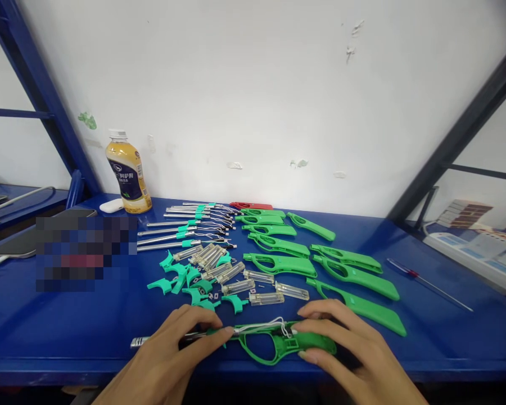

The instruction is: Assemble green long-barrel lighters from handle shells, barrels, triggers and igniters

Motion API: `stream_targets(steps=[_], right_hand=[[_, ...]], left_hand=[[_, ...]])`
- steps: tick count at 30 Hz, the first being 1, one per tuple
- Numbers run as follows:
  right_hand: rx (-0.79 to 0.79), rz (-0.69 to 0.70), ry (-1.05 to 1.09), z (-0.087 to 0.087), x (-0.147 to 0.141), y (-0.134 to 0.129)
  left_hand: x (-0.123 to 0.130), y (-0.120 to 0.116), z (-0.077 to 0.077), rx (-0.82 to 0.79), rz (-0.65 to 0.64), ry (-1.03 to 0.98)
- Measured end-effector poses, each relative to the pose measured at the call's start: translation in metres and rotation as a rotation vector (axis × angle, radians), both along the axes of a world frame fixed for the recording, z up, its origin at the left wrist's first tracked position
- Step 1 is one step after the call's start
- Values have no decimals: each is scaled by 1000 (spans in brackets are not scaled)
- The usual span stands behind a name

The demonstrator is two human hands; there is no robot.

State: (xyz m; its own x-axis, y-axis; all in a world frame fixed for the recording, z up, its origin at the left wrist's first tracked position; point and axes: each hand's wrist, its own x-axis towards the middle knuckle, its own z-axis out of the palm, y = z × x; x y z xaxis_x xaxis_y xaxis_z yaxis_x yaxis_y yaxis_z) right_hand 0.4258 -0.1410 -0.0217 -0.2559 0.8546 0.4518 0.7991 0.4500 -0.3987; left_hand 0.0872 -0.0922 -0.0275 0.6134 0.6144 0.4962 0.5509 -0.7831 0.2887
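Blue tabletop [447, 343] | casing [320, 342] near front edge [67, 367], cartridges [238, 287] close behind | left grip [171, 346] pinches tube [140, 341], right grip [356, 343] clasps casing

Bright, even light here, white wall [236, 107] glowing beyond the left hand [172, 349], pixelated patch [84, 253] off its far left, corners stretched wide

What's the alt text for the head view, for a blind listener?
A person's left hand holds a metal rod at an open green shell; the right hand holds the shell's wide end. Beyond, on a blue table, lie green shells, metal rods, clear cartridges and teal pieces.
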Motion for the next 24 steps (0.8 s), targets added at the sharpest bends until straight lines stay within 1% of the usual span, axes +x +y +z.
stream_targets(steps=[4, 8, 10, 12, 16, 19, 24], right_hand=[[-21, -23, -49, 4, -4, 1], [24, -33, -100, 8, -13, 2], [35, -22, -100, 8, -18, 4], [26, -15, -68, 8, -22, 6], [-16, -14, 53, 4, -23, 11], [-24, -22, 116, 1, -22, 12], [10, -37, 200, -2, -25, 10]], left_hand=[[0, 2, -1, 7, -7, -5], [-2, 5, -5, 15, -27, 0], [-3, 7, -6, 34, -58, -13], [-3, 7, -5, 44, -72, -21], [-1, 4, 1, 34, -9, 9], [1, 2, 4, 47, -10, 7], [1, 2, 0, 47, 18, -5]])
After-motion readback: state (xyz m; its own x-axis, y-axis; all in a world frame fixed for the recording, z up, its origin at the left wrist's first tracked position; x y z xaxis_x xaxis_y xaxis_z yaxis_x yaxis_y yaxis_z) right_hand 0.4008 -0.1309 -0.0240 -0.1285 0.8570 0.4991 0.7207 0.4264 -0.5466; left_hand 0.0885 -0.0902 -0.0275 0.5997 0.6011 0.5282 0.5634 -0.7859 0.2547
